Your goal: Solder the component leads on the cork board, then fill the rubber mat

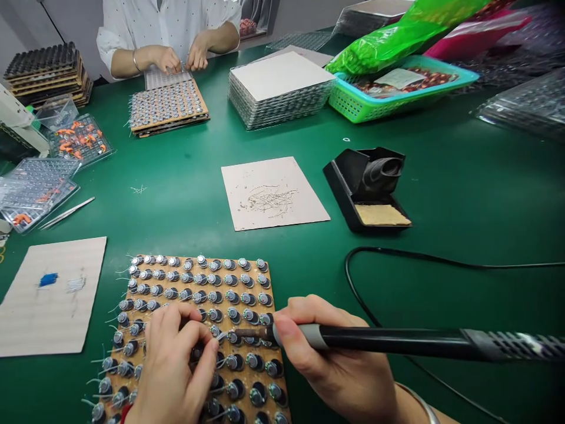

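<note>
A person's bare hands meet over a board (224, 306) set with rows of small round silver parts, the right hand (338, 353) at its right edge and the left hand (176, 362) over its middle. The right fingers are closed around the grey grip of a soldering iron (397, 343), which lies nearly level across the view, its handle running out past the board's right side and its tip pointing left, in over the rows.

The left thumb and forefinger are brought together, with what appears to be a thin pale wire (221, 336) pinched between them. The wire shows on the right of those fingertips, toward one part (232, 337) right of the board's middle, where the iron's tip ends. The left fingertips are the nearer to that spot; the right hand sits farther back along the iron's length. The gap between tip and wire appears to be the relation that counts, and whether they touch cannot be told from this angle.

Beyond the board's far right corner stands the iron's stand (351, 179). Beyond its far edge, a co-worker's hands (198, 54) are busy at a second board (200, 100).
</note>
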Motion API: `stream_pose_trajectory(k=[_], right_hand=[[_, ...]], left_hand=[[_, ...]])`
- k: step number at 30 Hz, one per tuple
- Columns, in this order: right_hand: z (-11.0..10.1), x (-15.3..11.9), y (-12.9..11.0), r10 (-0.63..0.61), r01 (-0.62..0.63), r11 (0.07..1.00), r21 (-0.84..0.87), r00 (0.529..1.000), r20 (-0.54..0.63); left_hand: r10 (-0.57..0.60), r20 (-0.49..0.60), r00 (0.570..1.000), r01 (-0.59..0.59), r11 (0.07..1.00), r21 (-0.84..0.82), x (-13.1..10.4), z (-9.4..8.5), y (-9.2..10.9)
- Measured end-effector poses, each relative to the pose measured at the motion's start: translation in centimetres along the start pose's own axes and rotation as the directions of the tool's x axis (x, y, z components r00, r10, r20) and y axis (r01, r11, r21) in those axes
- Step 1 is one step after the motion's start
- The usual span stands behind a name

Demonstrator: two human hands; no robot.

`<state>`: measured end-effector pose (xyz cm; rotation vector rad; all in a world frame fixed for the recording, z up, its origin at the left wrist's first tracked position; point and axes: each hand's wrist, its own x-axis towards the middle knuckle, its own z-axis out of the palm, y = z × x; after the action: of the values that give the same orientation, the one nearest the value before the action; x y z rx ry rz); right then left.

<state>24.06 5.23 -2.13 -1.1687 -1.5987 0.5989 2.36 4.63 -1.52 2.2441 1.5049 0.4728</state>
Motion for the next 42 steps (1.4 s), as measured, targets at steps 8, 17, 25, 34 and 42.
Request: stream_pose_trajectory(k=[8,17,25,34,42], right_hand=[[0.1,0.0,0.2,-0.002,0.002,1.000,0.010,1.000,0.011],[-0.2,0.1,0.0,-0.044,0.044,0.999,-0.002,0.999,0.028],[-0.6,0.0,-0.1,-0.049,0.048,0.998,0.033,0.998,0.048],[-2.2,2.3,-0.3,0.198,-0.180,0.971,0.156,0.974,-0.107],[-1.6,2.9,0.4,0.099,-0.092,0.992,0.082,0.991,-0.085]], left_hand=[[-0.009,0.015,1.000,0.009,1.000,0.001,-0.1,0.1,-0.1],[-0.022,0.012,1.000,0.022,1.000,-0.001,-0.1,0.0,0.0],[-0.021,0.018,1.000,0.021,1.000,-0.007,0.1,0.0,0.0],[-0.070,0.042,0.997,0.072,0.996,-0.057,-0.3,0.1,-0.1],[-0.168,0.145,0.975,0.187,0.974,-0.127,1.4,-1.6,-0.6]])
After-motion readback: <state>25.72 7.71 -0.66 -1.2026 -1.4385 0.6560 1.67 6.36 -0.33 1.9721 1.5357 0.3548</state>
